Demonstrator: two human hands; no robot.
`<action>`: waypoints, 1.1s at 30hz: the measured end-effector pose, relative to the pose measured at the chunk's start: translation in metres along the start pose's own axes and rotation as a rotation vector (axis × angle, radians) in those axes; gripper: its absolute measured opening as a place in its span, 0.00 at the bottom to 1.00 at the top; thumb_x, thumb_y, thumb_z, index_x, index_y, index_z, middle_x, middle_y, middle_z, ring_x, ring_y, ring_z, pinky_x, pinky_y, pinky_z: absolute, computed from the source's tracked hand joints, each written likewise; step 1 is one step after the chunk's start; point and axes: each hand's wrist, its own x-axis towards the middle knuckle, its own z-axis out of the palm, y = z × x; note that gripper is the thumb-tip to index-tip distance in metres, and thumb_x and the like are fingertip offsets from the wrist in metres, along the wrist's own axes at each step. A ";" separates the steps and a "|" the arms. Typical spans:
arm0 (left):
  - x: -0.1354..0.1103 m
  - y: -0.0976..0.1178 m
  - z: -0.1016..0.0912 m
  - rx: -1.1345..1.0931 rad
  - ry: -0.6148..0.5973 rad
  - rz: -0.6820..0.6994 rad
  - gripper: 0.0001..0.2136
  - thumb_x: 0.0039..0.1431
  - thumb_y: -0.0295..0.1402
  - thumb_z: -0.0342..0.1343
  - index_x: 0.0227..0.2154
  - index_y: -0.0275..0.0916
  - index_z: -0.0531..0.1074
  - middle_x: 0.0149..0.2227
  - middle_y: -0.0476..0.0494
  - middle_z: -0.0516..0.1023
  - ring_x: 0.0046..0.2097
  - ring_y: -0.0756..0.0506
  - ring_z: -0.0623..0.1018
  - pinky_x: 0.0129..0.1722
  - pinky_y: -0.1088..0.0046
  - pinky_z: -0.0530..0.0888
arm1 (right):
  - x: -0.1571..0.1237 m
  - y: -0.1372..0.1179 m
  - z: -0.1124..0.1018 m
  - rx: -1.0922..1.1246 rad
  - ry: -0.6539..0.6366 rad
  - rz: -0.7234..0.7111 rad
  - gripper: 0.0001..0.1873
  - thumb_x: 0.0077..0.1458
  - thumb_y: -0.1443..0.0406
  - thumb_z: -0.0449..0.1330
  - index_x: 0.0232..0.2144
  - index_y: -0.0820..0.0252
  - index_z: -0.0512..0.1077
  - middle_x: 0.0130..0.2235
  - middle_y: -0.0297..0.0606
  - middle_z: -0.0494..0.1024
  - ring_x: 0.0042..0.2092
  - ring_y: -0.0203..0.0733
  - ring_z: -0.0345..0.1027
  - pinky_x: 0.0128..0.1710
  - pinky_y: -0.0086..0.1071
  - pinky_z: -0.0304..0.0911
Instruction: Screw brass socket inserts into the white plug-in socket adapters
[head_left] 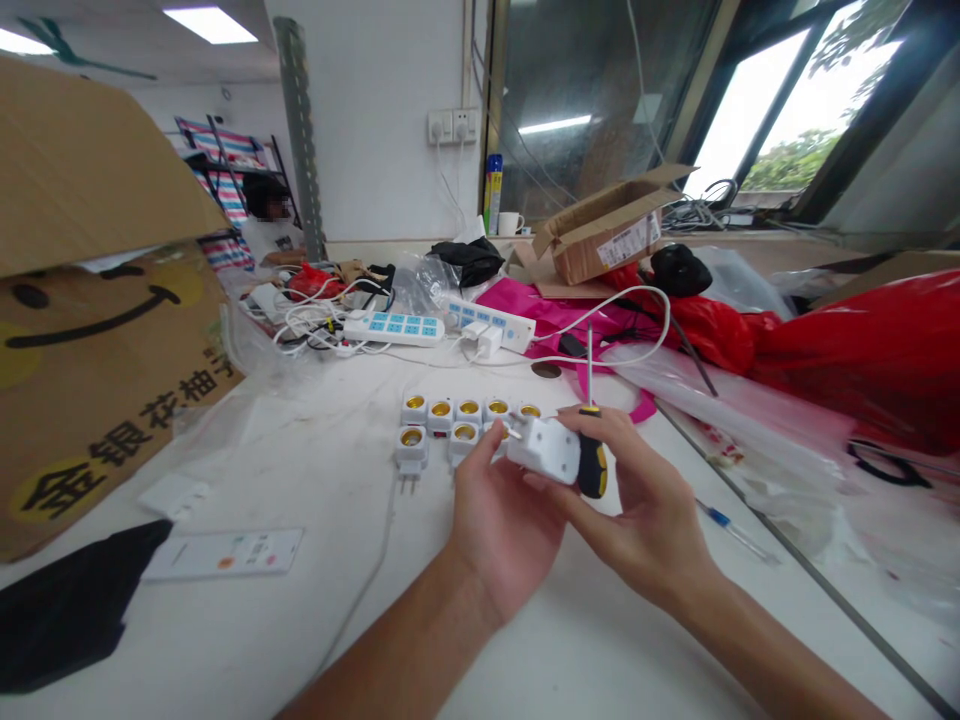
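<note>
In front of me, above the white table, my left hand [504,525] is closed on a white plug-in lamp socket [550,450], its prongs turned to the left. My right hand [637,490] pinches a screwdriver [592,465] with a black and yellow handle, its shaft pointing up. The fingers of that hand also touch the right end of the socket. Just behind my hands stand several similar white lamp sockets [412,448] in two rows, with brass-coloured threads facing up. My left hand partly hides some of them.
Two white power strips [394,328] and tangled cables lie farther back. A large cardboard box [97,400] stands at left, near a white card [225,553] and a black sheet [75,610]. Red plastic bags [862,340] and a blue-handled screwdriver [724,520] are at right. A person [270,220] sits in the background.
</note>
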 end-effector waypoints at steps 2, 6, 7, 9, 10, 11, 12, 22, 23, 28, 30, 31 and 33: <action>0.000 0.000 -0.001 -0.007 -0.027 -0.002 0.15 0.76 0.39 0.55 0.44 0.34 0.83 0.43 0.38 0.86 0.41 0.44 0.85 0.44 0.69 0.82 | 0.002 0.000 -0.001 -0.027 0.004 -0.041 0.22 0.62 0.67 0.72 0.56 0.47 0.76 0.53 0.44 0.81 0.58 0.60 0.73 0.61 0.55 0.68; 0.002 -0.001 -0.006 -0.003 -0.068 -0.030 0.16 0.75 0.41 0.57 0.44 0.32 0.83 0.44 0.37 0.87 0.42 0.44 0.85 0.45 0.70 0.82 | 0.002 -0.002 -0.003 -0.052 0.000 -0.072 0.22 0.63 0.67 0.72 0.57 0.47 0.75 0.53 0.45 0.81 0.55 0.59 0.75 0.54 0.52 0.72; 0.003 -0.001 -0.007 -0.001 -0.071 -0.027 0.16 0.76 0.40 0.56 0.44 0.32 0.83 0.43 0.37 0.86 0.42 0.44 0.85 0.44 0.70 0.81 | 0.002 -0.002 -0.004 -0.058 0.003 -0.089 0.22 0.63 0.68 0.70 0.57 0.47 0.76 0.53 0.45 0.81 0.55 0.58 0.76 0.52 0.51 0.73; 0.003 0.000 -0.007 0.009 -0.065 -0.030 0.17 0.76 0.41 0.55 0.44 0.32 0.82 0.43 0.37 0.86 0.40 0.45 0.84 0.42 0.71 0.80 | 0.000 -0.002 -0.005 -0.057 0.040 -0.107 0.23 0.63 0.70 0.69 0.58 0.46 0.76 0.53 0.45 0.80 0.54 0.57 0.77 0.51 0.48 0.73; 0.004 0.000 -0.006 0.014 -0.053 -0.032 0.17 0.77 0.41 0.54 0.44 0.32 0.82 0.42 0.37 0.86 0.40 0.45 0.83 0.41 0.71 0.80 | 0.000 -0.002 -0.005 -0.046 0.063 -0.098 0.23 0.63 0.71 0.69 0.58 0.46 0.76 0.53 0.44 0.80 0.54 0.56 0.77 0.51 0.48 0.73; 0.004 0.000 -0.005 0.017 -0.038 -0.035 0.18 0.77 0.41 0.53 0.43 0.33 0.82 0.41 0.37 0.86 0.39 0.45 0.83 0.40 0.71 0.79 | 0.000 -0.001 -0.005 -0.033 0.086 -0.068 0.23 0.64 0.70 0.69 0.58 0.46 0.77 0.53 0.44 0.80 0.54 0.55 0.77 0.52 0.47 0.73; 0.004 0.000 -0.004 0.018 -0.027 -0.037 0.18 0.77 0.42 0.53 0.41 0.33 0.82 0.40 0.37 0.85 0.39 0.45 0.82 0.40 0.70 0.79 | 0.000 0.000 -0.004 -0.018 0.104 -0.035 0.23 0.64 0.70 0.70 0.58 0.45 0.77 0.53 0.44 0.80 0.54 0.55 0.77 0.52 0.46 0.73; 0.001 0.000 -0.004 0.035 0.018 -0.015 0.16 0.75 0.41 0.56 0.43 0.35 0.83 0.39 0.40 0.85 0.37 0.46 0.82 0.40 0.72 0.78 | 0.002 0.001 -0.002 0.117 0.011 0.230 0.23 0.58 0.55 0.78 0.53 0.48 0.80 0.48 0.39 0.85 0.43 0.49 0.81 0.42 0.38 0.77; 0.001 -0.001 -0.004 0.039 0.020 -0.006 0.15 0.75 0.41 0.56 0.43 0.36 0.83 0.39 0.40 0.85 0.37 0.45 0.82 0.40 0.72 0.79 | 0.002 0.000 -0.002 0.077 -0.009 0.190 0.23 0.57 0.56 0.78 0.53 0.48 0.80 0.48 0.39 0.85 0.43 0.48 0.81 0.42 0.37 0.77; 0.007 -0.005 -0.003 0.079 0.004 0.014 0.15 0.75 0.35 0.51 0.46 0.36 0.83 0.42 0.39 0.86 0.41 0.43 0.84 0.45 0.69 0.80 | 0.005 0.000 -0.004 -0.065 -0.090 0.047 0.21 0.63 0.61 0.73 0.57 0.51 0.79 0.47 0.40 0.83 0.39 0.44 0.77 0.36 0.35 0.75; 0.010 -0.007 -0.004 0.101 -0.003 0.024 0.15 0.74 0.30 0.50 0.47 0.36 0.83 0.43 0.39 0.86 0.42 0.43 0.84 0.46 0.69 0.80 | 0.005 0.002 -0.004 -0.074 -0.143 0.056 0.22 0.65 0.62 0.71 0.60 0.51 0.78 0.51 0.43 0.83 0.43 0.47 0.79 0.40 0.37 0.76; 0.011 -0.007 -0.004 0.112 -0.005 0.032 0.14 0.73 0.28 0.50 0.47 0.37 0.83 0.43 0.39 0.86 0.42 0.43 0.84 0.46 0.69 0.80 | 0.005 0.004 -0.004 -0.070 -0.151 0.087 0.22 0.65 0.62 0.70 0.61 0.51 0.78 0.53 0.44 0.83 0.46 0.49 0.80 0.41 0.37 0.77; 0.013 -0.008 -0.006 0.133 -0.001 0.049 0.14 0.70 0.23 0.52 0.46 0.37 0.83 0.42 0.40 0.86 0.43 0.44 0.84 0.47 0.72 0.79 | 0.004 0.007 -0.003 -0.036 -0.133 0.178 0.24 0.65 0.60 0.71 0.61 0.51 0.77 0.56 0.44 0.83 0.48 0.50 0.81 0.42 0.38 0.79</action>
